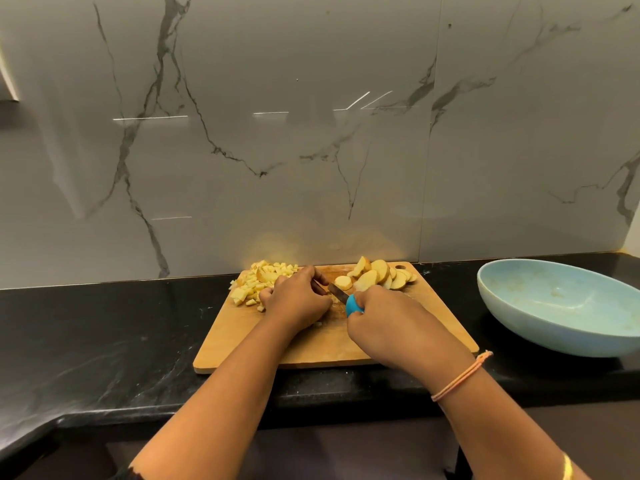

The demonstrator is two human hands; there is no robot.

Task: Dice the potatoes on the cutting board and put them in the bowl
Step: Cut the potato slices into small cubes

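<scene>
Left hand [296,299] is curling down onto the cutting board [311,351], whatever it pins hidden, right hand [391,323] is gripping a knife [337,293] angled toward it; potato slices [377,277] are lying just beyond the right hand, the bowl [540,332] well off to that side.

Wooden cutting board [433,327]; glossy marble wall [277,133].

A glossy grey marble wall [311,133] with dark veins rises behind the black stone bench [104,341] — thin streaks of light reflect off its panels — and a pale fixture edge [8,81] shows at far left.
</scene>
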